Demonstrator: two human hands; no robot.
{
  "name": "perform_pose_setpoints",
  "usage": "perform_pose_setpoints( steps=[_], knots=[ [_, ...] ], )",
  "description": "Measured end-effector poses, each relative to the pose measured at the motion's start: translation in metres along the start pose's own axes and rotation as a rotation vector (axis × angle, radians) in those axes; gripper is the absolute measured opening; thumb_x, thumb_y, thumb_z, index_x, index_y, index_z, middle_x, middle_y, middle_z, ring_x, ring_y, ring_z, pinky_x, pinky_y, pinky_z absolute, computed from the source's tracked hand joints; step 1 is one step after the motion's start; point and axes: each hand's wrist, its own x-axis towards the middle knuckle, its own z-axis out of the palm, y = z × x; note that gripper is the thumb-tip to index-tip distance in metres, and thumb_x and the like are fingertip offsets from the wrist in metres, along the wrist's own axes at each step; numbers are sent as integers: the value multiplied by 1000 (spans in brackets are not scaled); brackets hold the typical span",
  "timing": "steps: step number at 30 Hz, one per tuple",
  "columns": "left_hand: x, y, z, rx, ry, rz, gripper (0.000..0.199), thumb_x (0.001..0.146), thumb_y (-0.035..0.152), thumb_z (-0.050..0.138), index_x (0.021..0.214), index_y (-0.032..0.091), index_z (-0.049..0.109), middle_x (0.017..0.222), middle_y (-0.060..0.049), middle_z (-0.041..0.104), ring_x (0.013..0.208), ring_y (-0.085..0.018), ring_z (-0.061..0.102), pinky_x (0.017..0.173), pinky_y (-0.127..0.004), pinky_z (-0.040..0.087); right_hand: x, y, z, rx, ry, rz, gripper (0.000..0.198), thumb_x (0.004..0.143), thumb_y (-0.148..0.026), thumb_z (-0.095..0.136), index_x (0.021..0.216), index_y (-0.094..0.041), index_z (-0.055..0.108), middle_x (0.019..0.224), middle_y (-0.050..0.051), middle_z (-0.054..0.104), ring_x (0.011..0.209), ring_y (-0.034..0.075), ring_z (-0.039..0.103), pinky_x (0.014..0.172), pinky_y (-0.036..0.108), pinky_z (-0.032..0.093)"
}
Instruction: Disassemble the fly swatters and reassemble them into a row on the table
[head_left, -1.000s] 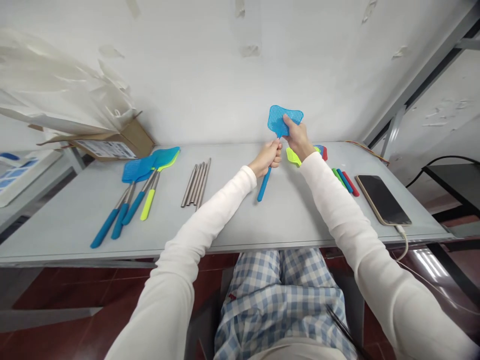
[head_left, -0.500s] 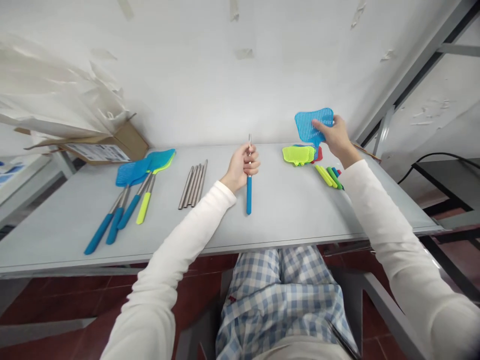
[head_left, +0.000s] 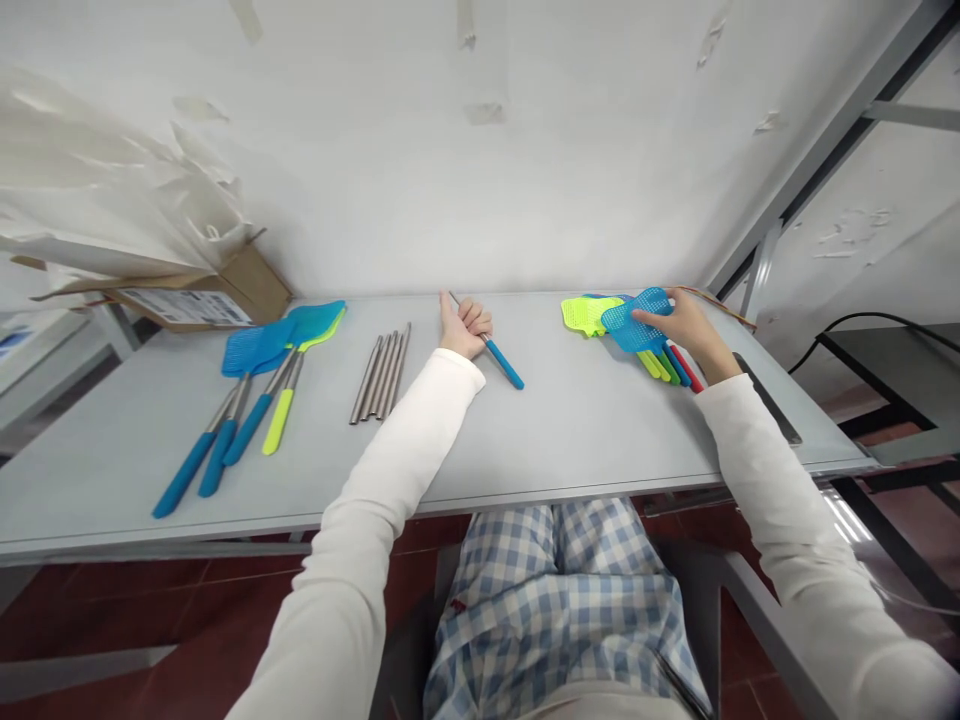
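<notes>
My left hand [head_left: 465,327] is closed around a metal rod with a blue grip [head_left: 504,364], tilted so the grip points down to the right. At the right, my right hand [head_left: 679,322] pinches a blue fly swatter head [head_left: 634,318] between thumb and fingers. Beside and partly under it lie yellow-green swatter heads [head_left: 585,315]. Several coloured grips [head_left: 660,366] in yellow, green, blue and red lie just below that hand. Left of my left hand rests a row of bare metal rods [head_left: 381,376].
Assembled fly swatters [head_left: 259,350] with blue and yellow grips lie on the table's left part. Behind them stands an open cardboard box [head_left: 255,285]. A dark flat object [head_left: 769,400] lies near the right end. The white wall [head_left: 480,200] borders the table's back.
My right hand has lowered the blue swatter head towards the pile. My left hand has tilted the rod from upright and shifted slightly left, with the grip swinging right.
</notes>
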Motion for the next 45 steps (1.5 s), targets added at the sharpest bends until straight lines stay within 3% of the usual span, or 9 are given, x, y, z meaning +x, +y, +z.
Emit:
perform_pose_setpoints(
  steps=[6, 15, 20, 23, 26, 31, 34, 38, 45],
  knots=[
    [4, 5, -4, 19, -13, -84, 56, 99, 44, 45, 58, 22, 13, 44, 9, 11, 35, -5, 14, 29, -14, 10, 20, -17, 21, 157, 17, 176, 43, 77, -36, 76, 109, -15, 57, 109, 19, 67, 93, 29, 67, 78, 43, 55],
    [1, -1, 1, -34, 34, -58, 41, 99, 41, 30, 63, 21, 38, 47, 10, 15, 32, -5, 13, 29, -15, 9, 45, -25, 68, -255, 139, 208, 66, 76, -33, 78, 124, 0, 48, 129, 32, 56, 128, 39, 51, 106, 49, 39],
    [3, -1, 2, -72, 72, -31, 32, 94, 31, 33, 64, 21, 37, 46, 10, 14, 32, -6, 12, 29, -16, 8, 29, -37, 75, -332, 306, 44, 60, 81, -46, 71, 119, -3, 53, 139, 37, 43, 134, 44, 38, 106, 61, 30],
    [6, 1, 2, -89, 86, -12, 31, 93, 25, 31, 63, 22, 35, 45, 10, 14, 32, -6, 12, 29, -16, 8, 3, -63, 85, -210, 99, -181, 38, 91, -44, 58, 107, -9, 61, 125, 27, 58, 121, 36, 51, 103, 51, 36],
    [7, 4, -1, -97, 88, 18, 33, 93, 27, 29, 61, 21, 35, 43, 9, 14, 31, -6, 12, 30, -16, 8, -34, -95, 103, 38, -345, -369, 43, 101, -48, 36, 96, -16, 65, 101, 13, 69, 94, 23, 62, 90, 36, 44],
    [8, 2, -6, -133, 34, 171, 41, 97, 35, 28, 60, 21, 38, 42, 7, 20, 33, -7, 17, 32, -17, 15, -70, -122, 131, 46, -678, -395, 41, 102, -41, 36, 81, -18, 62, 76, 4, 67, 68, 16, 56, 72, 29, 42],
    [9, -2, -7, -116, 31, 209, 48, 100, 48, 30, 62, 21, 41, 44, 7, 29, 34, -6, 25, 35, -16, 23, -66, -124, 140, 7, -656, -351, 39, 104, -31, 32, 83, -17, 61, 74, 6, 68, 67, 16, 57, 73, 28, 42],
    [9, -7, -3, -53, 50, 182, 42, 95, 46, 52, 64, 20, 41, 46, 9, 34, 35, -4, 30, 38, -14, 29, -60, -124, 148, -207, -464, -353, 39, 106, -29, 26, 94, -15, 61, 99, 15, 72, 86, 22, 65, 76, 30, 41],
    [10, 14, 5, 29, 240, 253, 45, 100, 28, 43, 64, 21, 17, 44, 12, 11, 31, -3, 10, 32, -16, 9, -81, -135, 155, -435, -473, -520, 44, 108, -42, 20, 116, -14, 53, 106, 16, 72, 93, 28, 68, 70, 32, 38]
  ],
)
